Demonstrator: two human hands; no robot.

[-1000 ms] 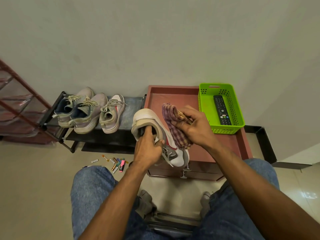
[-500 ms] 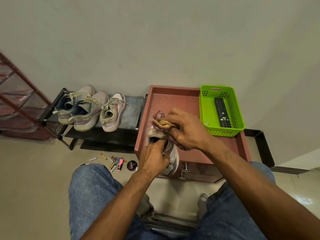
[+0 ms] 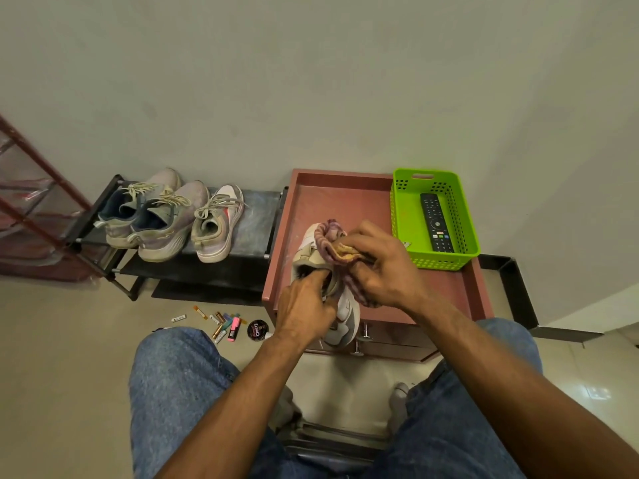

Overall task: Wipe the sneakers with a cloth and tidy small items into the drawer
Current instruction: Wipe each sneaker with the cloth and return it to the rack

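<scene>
Since before, our right hand slides the clamped cloth farther; left hand pinches the sneaker, which could slip.

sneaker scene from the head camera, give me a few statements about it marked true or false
1. The left hand holds the white sneaker at its opening. True.
2. The right hand presses a checked cloth on that sneaker. True.
3. The remote lies on the floor. False: it lies in the green basket.
4. Four sneakers sit on the black rack. False: three sit there.
5. The markers lie on the floor beside the cabinet. True.
</scene>
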